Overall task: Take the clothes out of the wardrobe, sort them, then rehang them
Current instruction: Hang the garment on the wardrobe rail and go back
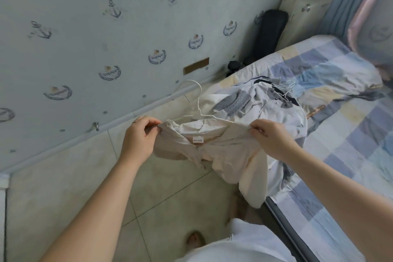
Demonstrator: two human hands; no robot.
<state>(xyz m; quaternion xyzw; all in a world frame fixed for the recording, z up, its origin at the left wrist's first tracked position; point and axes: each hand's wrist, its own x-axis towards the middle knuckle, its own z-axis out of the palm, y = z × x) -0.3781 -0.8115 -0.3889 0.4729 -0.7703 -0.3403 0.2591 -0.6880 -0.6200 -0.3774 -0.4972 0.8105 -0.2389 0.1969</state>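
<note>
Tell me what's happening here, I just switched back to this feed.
A person holds up a cream zip-front garment with a white wire hanger at its collar. The left hand pinches one shoulder, the right hand the other. A pile of grey and white clothes lies behind it on the blue checked bedsheet.

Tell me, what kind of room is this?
Most likely a bedroom: there is a bed with a checked sheet, a pile of clothes lying on it, and a suitcase standing against the wall.
</note>
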